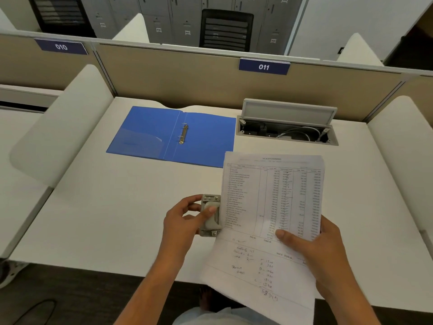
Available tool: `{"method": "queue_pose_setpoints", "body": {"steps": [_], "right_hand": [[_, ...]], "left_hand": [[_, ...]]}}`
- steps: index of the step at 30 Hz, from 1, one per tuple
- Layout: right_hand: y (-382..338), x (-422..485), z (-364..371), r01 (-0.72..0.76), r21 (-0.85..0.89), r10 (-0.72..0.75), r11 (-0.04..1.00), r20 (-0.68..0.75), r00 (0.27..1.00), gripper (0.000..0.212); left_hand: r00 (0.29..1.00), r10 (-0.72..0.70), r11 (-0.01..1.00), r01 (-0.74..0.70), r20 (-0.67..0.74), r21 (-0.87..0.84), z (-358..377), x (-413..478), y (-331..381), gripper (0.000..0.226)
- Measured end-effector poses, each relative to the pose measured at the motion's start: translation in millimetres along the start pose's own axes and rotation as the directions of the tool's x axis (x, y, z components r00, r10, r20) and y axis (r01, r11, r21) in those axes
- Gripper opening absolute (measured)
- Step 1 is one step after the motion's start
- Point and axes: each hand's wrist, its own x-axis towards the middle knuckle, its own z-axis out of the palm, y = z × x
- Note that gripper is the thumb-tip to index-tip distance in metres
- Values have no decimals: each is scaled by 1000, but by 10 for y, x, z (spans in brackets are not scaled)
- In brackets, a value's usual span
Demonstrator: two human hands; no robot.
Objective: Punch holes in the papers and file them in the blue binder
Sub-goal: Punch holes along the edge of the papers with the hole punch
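The blue binder (150, 134) lies open flat at the back of the white desk (105, 202), its metal rings (184, 133) showing at the spine. My left hand (185, 219) grips a grey hole punch (210, 215) on the desk, thumb on its lever. My right hand (314, 249) holds printed papers (269, 207) with a table and handwritten notes; their left edge sits in the punch's slot. The papers' lower part hangs over the desk's front edge.
An open cable box (288, 130) with its lid raised sits at the back right of the desk. Beige partitions with signs 010 and 011 (263, 66) stand behind. White side dividers (61, 127) flank the desk. Lockers and a black chair (226, 29) are beyond.
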Motion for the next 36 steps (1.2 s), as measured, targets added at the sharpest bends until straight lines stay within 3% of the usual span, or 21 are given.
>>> {"method": "queue_pose_setpoints", "body": {"steps": [3, 7, 10, 19, 36], "right_hand": [[-2, 46, -63, -31, 16, 31, 999, 5, 1000, 55], [-3, 78, -112, -54, 30, 54, 998, 12, 998, 66], [24, 90, -137, -75, 37, 74, 996, 20, 997, 66], [57, 99, -117, -85, 49, 83, 995, 43, 996, 57], [33, 155, -199, -79, 21, 78, 997, 33, 996, 60]], "left_hand": [[999, -25, 999, 26, 24, -44, -3, -1, 38, 57], [998, -50, 995, 52, 35, -79, -8, -6, 49, 29], [996, -68, 991, 75, 60, -110, -18, -13, 68, 24], [994, -68, 990, 78, 87, -117, 5, -26, 136, 45], [989, -115, 980, 129, 96, -152, 20, -1, 183, 53]]}}
